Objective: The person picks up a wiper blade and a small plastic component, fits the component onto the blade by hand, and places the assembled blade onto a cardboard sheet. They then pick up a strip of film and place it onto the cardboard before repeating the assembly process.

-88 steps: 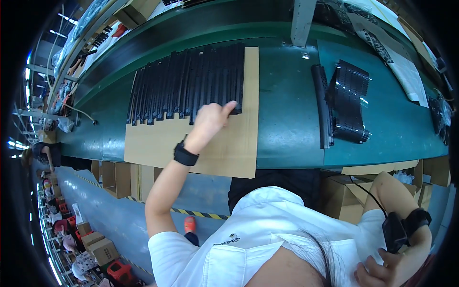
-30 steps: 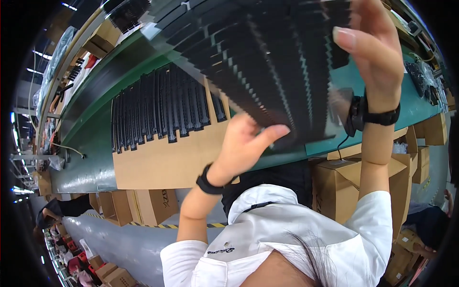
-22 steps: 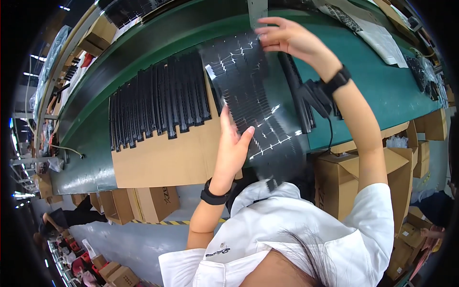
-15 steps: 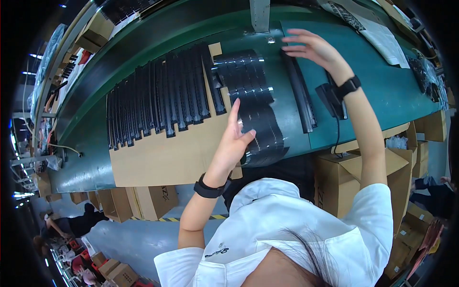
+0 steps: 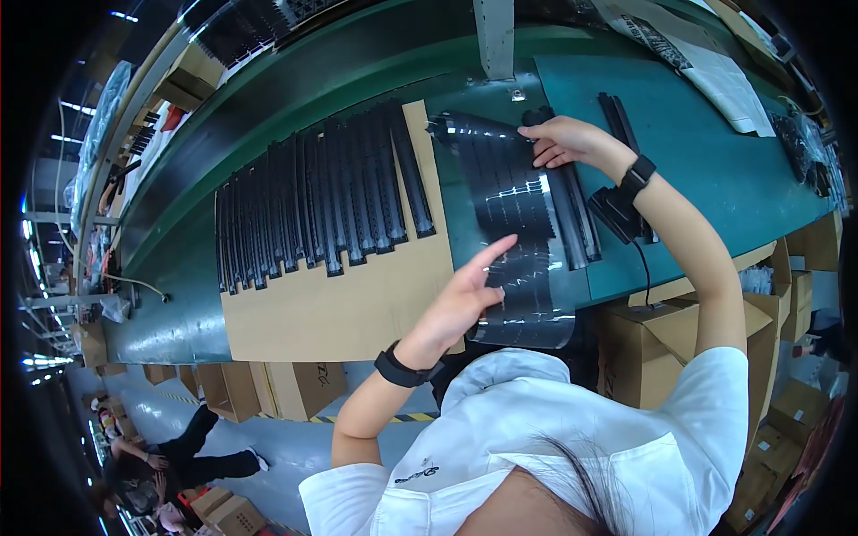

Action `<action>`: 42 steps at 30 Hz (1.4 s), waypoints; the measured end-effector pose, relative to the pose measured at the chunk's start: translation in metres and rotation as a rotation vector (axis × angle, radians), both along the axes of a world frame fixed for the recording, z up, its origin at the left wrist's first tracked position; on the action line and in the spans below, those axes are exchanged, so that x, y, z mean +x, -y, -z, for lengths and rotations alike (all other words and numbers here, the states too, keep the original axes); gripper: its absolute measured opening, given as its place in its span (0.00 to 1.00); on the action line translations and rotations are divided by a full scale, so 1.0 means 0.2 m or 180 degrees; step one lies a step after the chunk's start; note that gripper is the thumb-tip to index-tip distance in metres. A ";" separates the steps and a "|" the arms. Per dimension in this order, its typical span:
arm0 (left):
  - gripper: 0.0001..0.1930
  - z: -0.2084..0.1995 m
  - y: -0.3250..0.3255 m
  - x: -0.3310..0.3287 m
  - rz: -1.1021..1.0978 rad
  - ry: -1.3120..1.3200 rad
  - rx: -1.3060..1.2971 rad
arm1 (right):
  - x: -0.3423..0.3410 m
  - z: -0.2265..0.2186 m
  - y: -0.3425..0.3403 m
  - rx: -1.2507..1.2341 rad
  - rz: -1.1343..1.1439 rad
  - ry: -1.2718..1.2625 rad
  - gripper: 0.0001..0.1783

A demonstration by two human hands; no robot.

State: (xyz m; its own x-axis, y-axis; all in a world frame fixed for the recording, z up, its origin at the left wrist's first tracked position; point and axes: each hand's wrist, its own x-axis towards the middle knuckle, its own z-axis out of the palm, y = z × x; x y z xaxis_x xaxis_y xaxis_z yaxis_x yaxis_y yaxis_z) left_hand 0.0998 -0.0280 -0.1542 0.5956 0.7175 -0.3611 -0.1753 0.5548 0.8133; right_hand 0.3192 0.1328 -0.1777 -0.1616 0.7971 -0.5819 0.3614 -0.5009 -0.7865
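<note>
A long clear plastic bag of black strips (image 5: 514, 223) lies flat on the green bench, its near end hanging over the front edge. My left hand (image 5: 460, 299) rests on its lower left side with fingers spread. My right hand (image 5: 567, 143) presses on its far right corner, fingers curled over the edge. To the left, a row of several black ribbed strips (image 5: 313, 205) lies side by side on a brown cardboard sheet (image 5: 331, 308).
A loose black strip (image 5: 572, 210) lies along the bag's right side. The green bench (image 5: 715, 170) runs right, with papers (image 5: 715, 62) at the far right. Cardboard boxes (image 5: 643, 348) stand under the bench. A person sits on the floor at lower left (image 5: 192, 460).
The bag was held up in the air with both hands; it has come down and now lies flat on the bench beside the cardboard, with both hands on top of it.
</note>
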 end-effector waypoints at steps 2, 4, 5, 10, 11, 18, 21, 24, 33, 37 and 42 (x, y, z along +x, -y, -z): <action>0.33 -0.02 0.01 0.01 0.0139 -0.0283 0.0629 | 0.00 0.01 -0.08 -0.0204 -0.0016 -0.0533 0.19; 0.33 -0.02 0.03 0.02 0.0185 -0.0217 0.0610 | 0.00 0.00 -0.12 -0.0292 -0.0026 -0.0802 0.18; 0.33 -0.01 0.03 0.02 0.0224 -0.0147 0.0579 | -0.02 -0.04 -0.14 0.0106 0.0004 -0.1104 0.18; 0.31 0.02 0.04 0.03 0.0431 -0.0592 0.0568 | -0.14 -0.17 -0.21 0.1491 -0.0022 -0.1751 0.19; 0.31 0.03 0.04 0.04 0.0455 -0.0575 0.0571 | -0.13 -0.18 -0.22 0.1783 -0.0053 -0.1755 0.20; 0.30 -0.05 0.08 0.11 0.0484 -0.4031 0.2849 | 0.18 -0.10 -0.30 0.2186 -0.0299 0.1150 0.11; 0.33 -0.01 0.03 0.13 0.0952 -0.4041 0.3736 | 0.42 -0.12 -0.24 0.2037 -0.0383 0.2989 0.13; 0.35 0.12 0.03 0.17 0.1186 -0.4030 0.4080 | 0.51 -0.16 -0.13 0.1075 -0.0474 0.3484 0.19; 0.41 0.36 -0.06 0.29 0.1263 -0.4862 0.3853 | 0.75 0.11 -0.02 -0.0093 -0.0424 0.2555 0.27; 0.42 0.37 -0.08 0.28 0.1701 -0.5101 0.3668 | 0.75 0.12 0.04 -0.0231 -0.0385 0.2262 0.23; 0.42 0.31 -0.10 0.25 0.2137 -0.5139 0.3557 | 0.77 0.14 0.09 0.0049 -0.0312 0.2199 0.17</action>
State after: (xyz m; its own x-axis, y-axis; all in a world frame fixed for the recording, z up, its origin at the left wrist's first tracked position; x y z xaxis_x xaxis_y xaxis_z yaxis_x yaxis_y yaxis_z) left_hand 0.1498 -0.0081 -0.2168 0.4648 0.8040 -0.3708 0.8551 -0.5163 -0.0475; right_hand 0.4724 0.1141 -0.2058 0.1700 0.8067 -0.5660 0.8245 -0.4310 -0.3667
